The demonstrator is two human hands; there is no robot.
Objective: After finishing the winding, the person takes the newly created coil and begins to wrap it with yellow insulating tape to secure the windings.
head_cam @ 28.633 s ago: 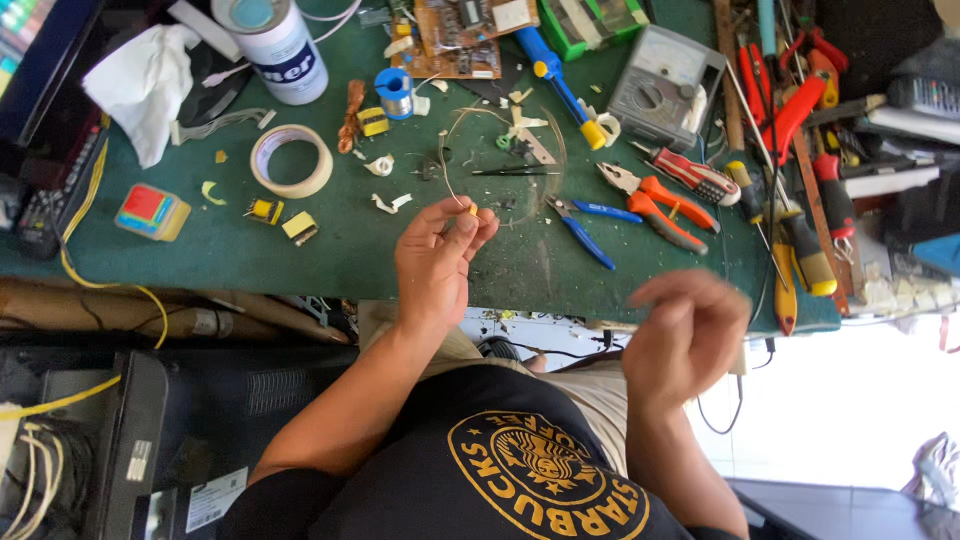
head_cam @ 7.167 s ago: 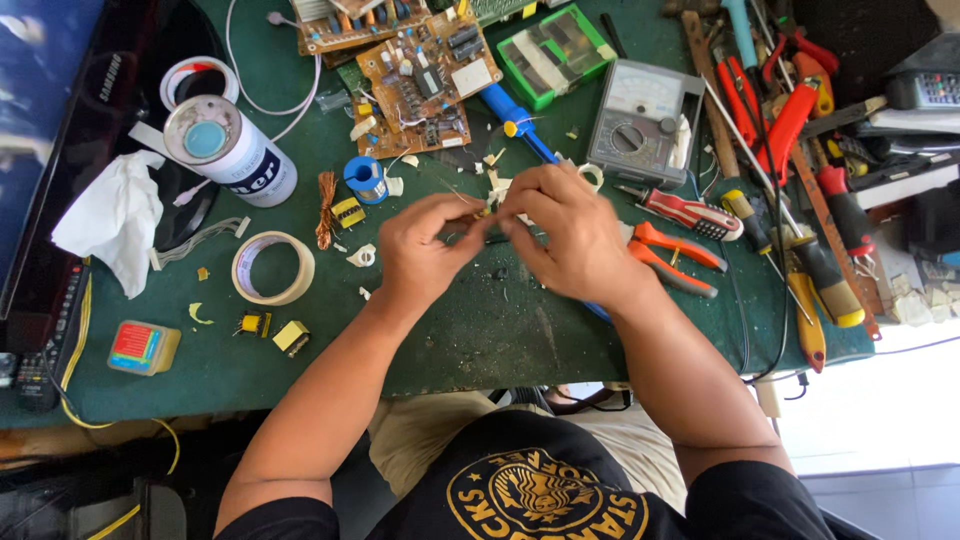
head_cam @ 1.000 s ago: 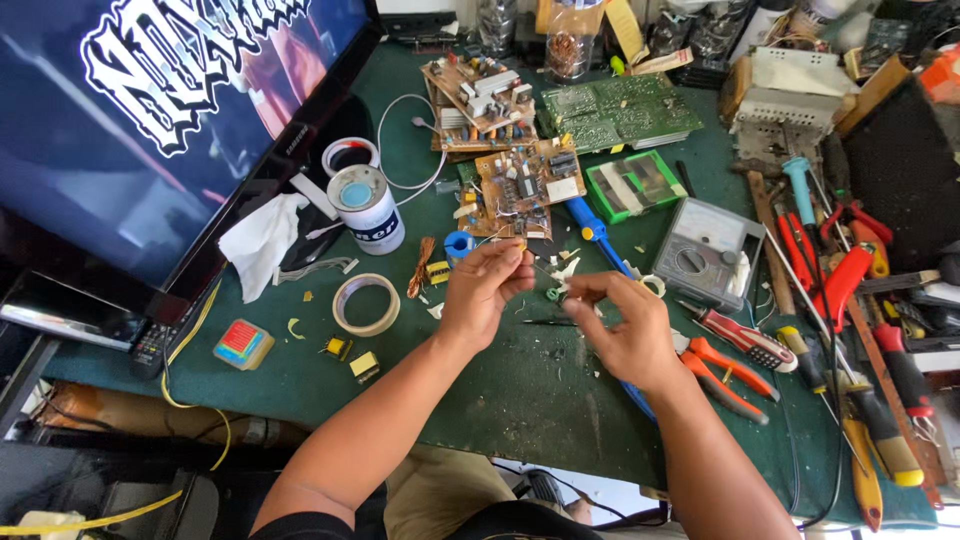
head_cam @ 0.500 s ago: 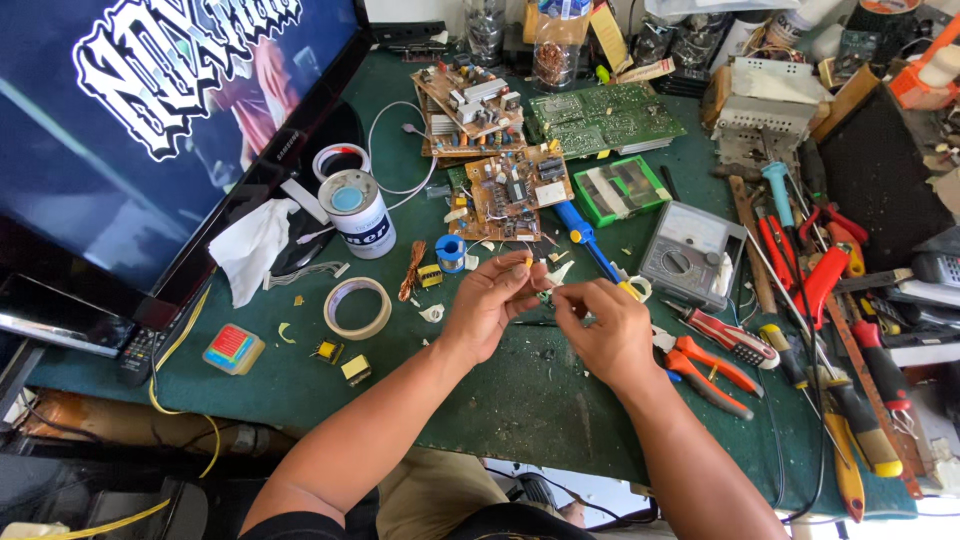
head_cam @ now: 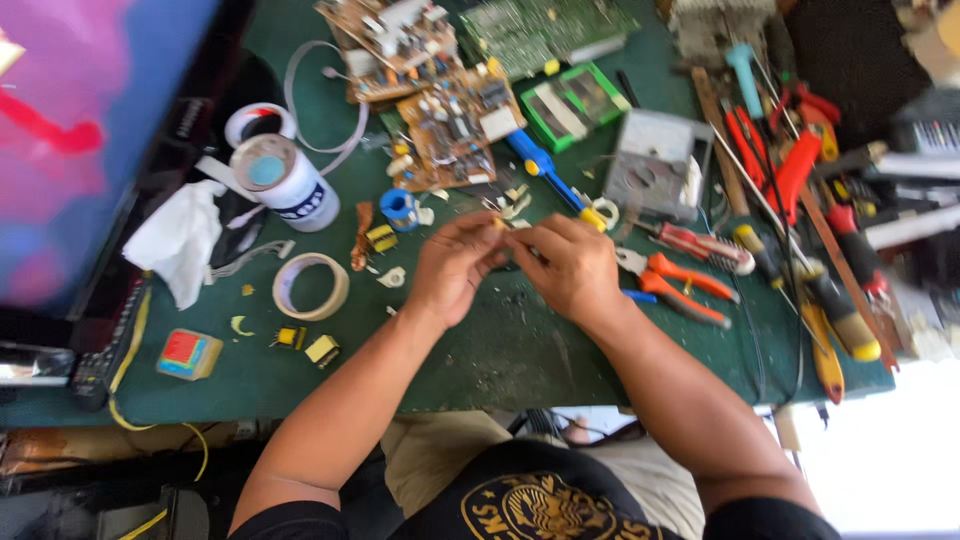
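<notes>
Left hand (head_cam: 455, 265) and right hand (head_cam: 570, 268) now closer together than half second back, fingertips pinched on small part (head_cam: 497, 225), too tiny to identify, held just above green desk (head_cam: 500, 350). Orange pliers (head_cam: 680, 285) beside right hand, untouched. Fine fiddling continues.

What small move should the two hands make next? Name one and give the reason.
Probably lower the hands toward the green mat and steady them there. The left hand and right hand meet fingertip to fingertip above the mat, pinching something too small and blurred to identify. The picture is motion-blurred, and loose small parts already lie scattered about, so a dropped piece could get lost among them.
</notes>
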